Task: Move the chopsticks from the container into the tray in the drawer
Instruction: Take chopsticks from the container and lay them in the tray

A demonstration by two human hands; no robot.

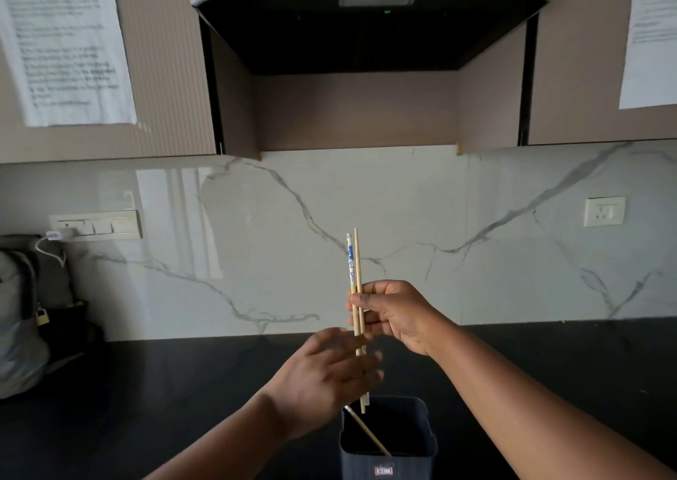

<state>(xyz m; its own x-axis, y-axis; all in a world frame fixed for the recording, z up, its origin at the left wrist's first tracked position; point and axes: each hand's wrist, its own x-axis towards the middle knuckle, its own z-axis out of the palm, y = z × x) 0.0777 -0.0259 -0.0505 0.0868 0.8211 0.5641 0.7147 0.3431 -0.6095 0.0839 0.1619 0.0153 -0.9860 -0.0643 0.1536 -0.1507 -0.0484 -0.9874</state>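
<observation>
My right hand (394, 316) holds two chopsticks (356, 278) upright above the counter: one plain wood, one with a white and blue patterned top. Their lower tips hang just over the mouth of a dark square container (388, 439) at the bottom middle. One more chopstick (368, 432) leans inside the container. My left hand (329, 373) is blurred, fingers spread, just below and left of my right hand, against the lower part of the held chopsticks; whether it grips them I cannot tell. The drawer and its tray are out of view.
The black countertop (183, 388) runs along a marble backsplash (476, 260). A grey bag with a padlock (25, 315) sits at the far left under a switch panel with a charger (95, 225). A range hood (366, 21) and cabinets hang overhead.
</observation>
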